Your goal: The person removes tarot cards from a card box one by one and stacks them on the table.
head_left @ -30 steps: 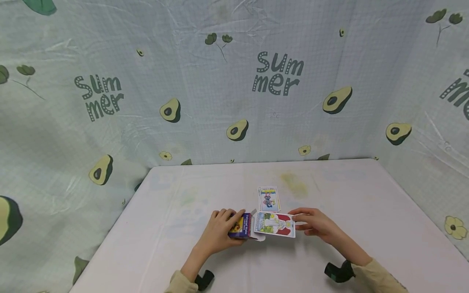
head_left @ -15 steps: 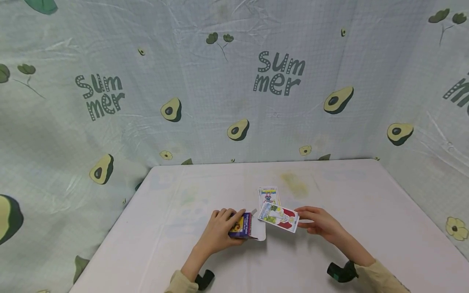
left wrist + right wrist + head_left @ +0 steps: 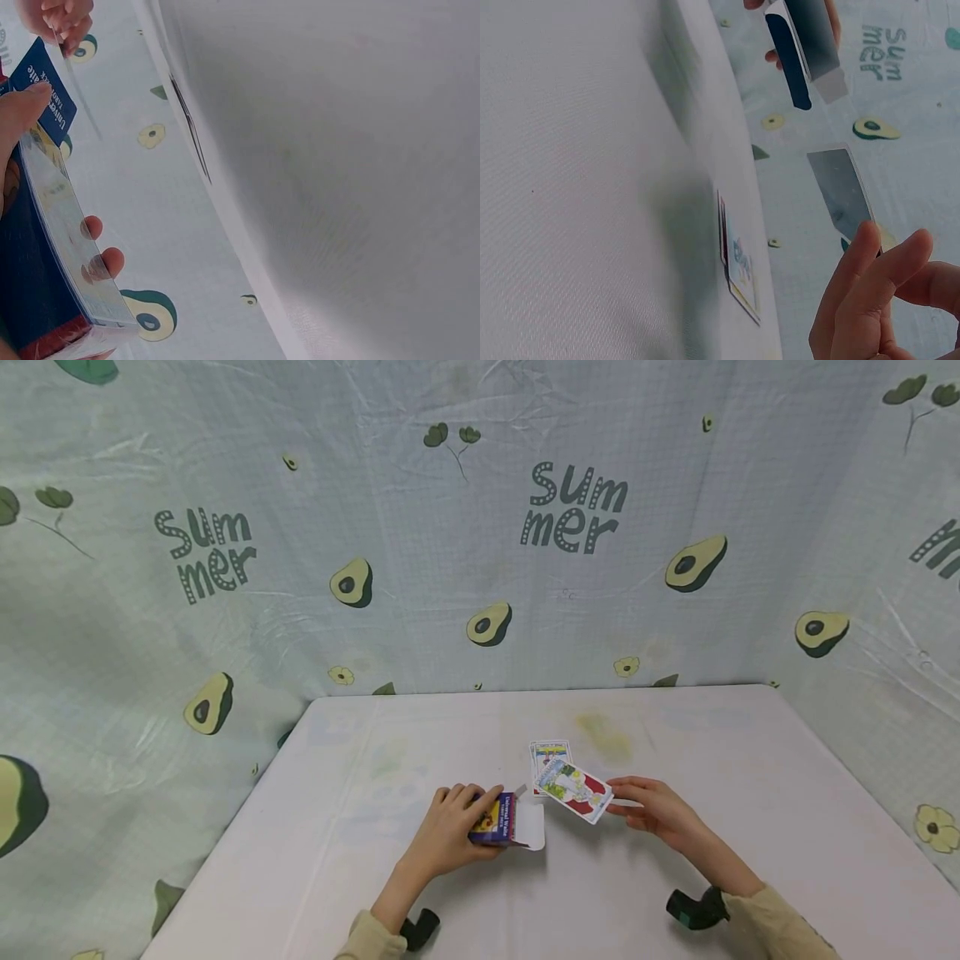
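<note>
My left hand (image 3: pixel 452 828) grips a blue and yellow tarot card box (image 3: pixel 495 820) marked "Universal Waite". The box's white flap (image 3: pixel 532 827) stands open on the side facing my right hand. In the left wrist view a thumb and fingertips wrap round the box (image 3: pixel 37 255). Between its thumb and fingers, my right hand (image 3: pixel 660 814) pinches a tarot card (image 3: pixel 576 790) with a red and white picture, raised above the table and tilted. The right wrist view shows this card (image 3: pixel 844 191) edge-on to its fingertips. Below it lies a small stack of cards (image 3: pixel 552 749), partly covered by it.
A white cloth-covered table (image 3: pixel 420 735) with a yellowish stain (image 3: pixel 603 737) spreads beneath both hands. Behind and beside it hangs a pale curtain (image 3: pixel 420 527) printed with avocados and "summer". Black wrist cameras (image 3: pixel 697 910) sit under both forearms.
The card in my right hand has drawn away from the box's open end and swung up over the stack, turning clockwise. The left hand and box stay nearly still.
</note>
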`<state>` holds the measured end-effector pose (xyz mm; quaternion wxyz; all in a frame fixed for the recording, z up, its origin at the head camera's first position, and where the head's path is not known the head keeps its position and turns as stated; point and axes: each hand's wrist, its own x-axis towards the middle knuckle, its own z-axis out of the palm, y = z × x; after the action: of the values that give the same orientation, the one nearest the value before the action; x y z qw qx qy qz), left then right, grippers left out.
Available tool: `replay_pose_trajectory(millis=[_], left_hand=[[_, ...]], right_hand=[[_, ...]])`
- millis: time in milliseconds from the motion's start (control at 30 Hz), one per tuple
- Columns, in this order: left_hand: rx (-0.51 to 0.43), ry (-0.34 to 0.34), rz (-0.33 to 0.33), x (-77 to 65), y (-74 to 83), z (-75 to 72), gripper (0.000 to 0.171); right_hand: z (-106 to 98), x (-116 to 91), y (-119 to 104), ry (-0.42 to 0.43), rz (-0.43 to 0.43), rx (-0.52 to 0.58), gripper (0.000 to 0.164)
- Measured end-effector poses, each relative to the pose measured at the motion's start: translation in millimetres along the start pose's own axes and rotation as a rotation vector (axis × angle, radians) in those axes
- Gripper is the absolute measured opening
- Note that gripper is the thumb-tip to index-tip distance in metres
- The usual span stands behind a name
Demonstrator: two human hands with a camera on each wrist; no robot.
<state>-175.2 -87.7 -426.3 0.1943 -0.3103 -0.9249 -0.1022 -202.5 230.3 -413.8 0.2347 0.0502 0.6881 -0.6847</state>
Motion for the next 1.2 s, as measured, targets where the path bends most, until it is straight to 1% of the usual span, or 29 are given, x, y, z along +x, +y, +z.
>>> replay_pose_trajectory(millis=[200, 400, 567, 833, 1033, 1200], left_hand=[[-0.002, 0.019, 0.010, 0.0, 0.5, 0.8, 0.079], [-0.010, 0.002, -0.001, 0.0, 1.0, 0.9, 0.080], [-0.019, 0.000, 0.003, 0.6, 1.6, 0.1, 0.079], [-0.022, -0.002, 0.005, 1.3, 2.2, 0.4, 0.079], [-0.026, 0.017, 0.017, 2.4, 2.3, 1.9, 0.079], [-0.014, -0.002, 0.013, 3.3, 2.4, 2.8, 0.078]], right_hand=[[0.7, 2.5, -1.3, 0.010, 0.004, 0.026, 0.050], [2.8, 7.8, -1.9, 0.028, 0.004, 0.081, 0.054], [6.5, 13.2, -1.7, 0.045, -0.006, 0.112, 0.056], [14.5, 24.4, -2.2, 0.090, 0.014, 0.176, 0.050], [21.4, 33.6, -1.3, 0.107, 0.011, 0.229, 0.045], [26.9, 40.8, 0.7, 0.118, 0.014, 0.256, 0.045]])
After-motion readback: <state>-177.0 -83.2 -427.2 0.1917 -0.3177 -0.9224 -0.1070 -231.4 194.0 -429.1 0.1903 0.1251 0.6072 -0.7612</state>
